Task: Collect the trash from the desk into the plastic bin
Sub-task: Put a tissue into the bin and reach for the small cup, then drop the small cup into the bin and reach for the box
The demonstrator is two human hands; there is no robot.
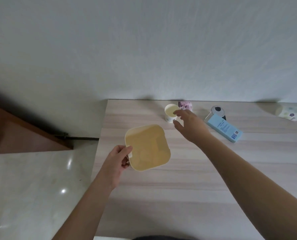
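Note:
A cream plastic bin (148, 147) with a square mouth stands near the desk's left edge, and my left hand (118, 159) grips its near-left rim. My right hand (190, 124) reaches over the desk with fingers spread, its fingertips at the rim of an upright white paper cup (170, 113) but not closed around it. A pink patterned packet (186, 105) stands just behind the cup. A light blue box (224, 129) lies to the right, partly over a round silver and black object (218, 110). Another paper cup (290, 114) lies on its side at the far right.
The pale wood-grain desk (187, 179) butts against a white wall at the back. Its left edge drops to a glossy tiled floor (36, 187). A brown door (23, 135) stands at the left.

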